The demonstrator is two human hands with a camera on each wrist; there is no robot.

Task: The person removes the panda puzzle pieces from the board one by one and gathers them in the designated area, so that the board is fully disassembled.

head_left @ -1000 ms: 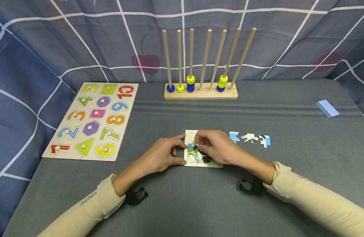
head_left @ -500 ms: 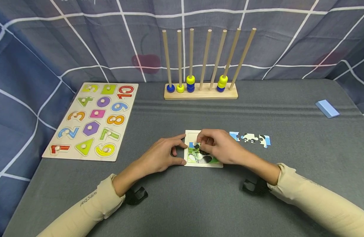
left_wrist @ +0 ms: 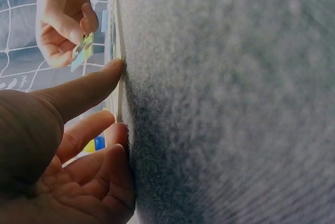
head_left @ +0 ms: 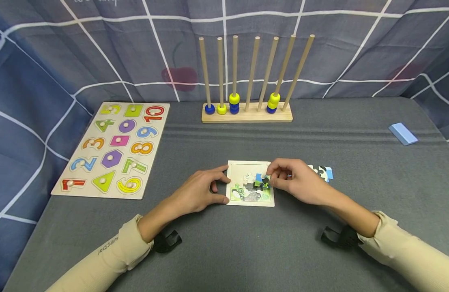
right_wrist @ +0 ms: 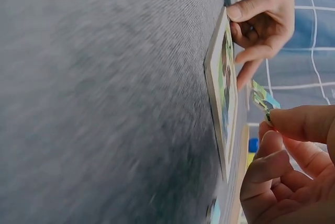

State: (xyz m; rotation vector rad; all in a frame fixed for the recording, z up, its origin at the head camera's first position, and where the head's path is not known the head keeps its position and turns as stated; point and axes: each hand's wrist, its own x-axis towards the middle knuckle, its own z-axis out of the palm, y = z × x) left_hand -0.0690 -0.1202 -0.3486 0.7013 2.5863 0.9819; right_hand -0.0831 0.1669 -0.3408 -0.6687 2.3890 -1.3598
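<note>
My left hand (head_left: 202,188) rests at the left edge of a small wooden puzzle tray (head_left: 250,163), its thumb at the near corner and a finger touching farther up the side. The tray shows a picture with green, white and grey areas and an outline drawing. Above the tray's right side, my right hand (head_left: 297,180) pinches a jigsaw piece (head_left: 260,181) in blue, green and black. In the right wrist view the piece (right_wrist: 263,98) is held tilted between thumb and fingers, apart from the tray. More jigsaw pieces (head_left: 324,173) lie to the right, partly hidden behind that hand.
A number and shape peg puzzle (head_left: 110,158) lies at the left. At the back stands a wooden peg rack (head_left: 247,117) with blue and yellow beads on some rods. A light blue block (head_left: 403,134) lies at the far right, before a checked cloth backdrop.
My right hand has moved right across the tray, carrying the jigsaw piece from over the left-middle part to the right side, uncovering more of the picture. My left hand has stayed put.
</note>
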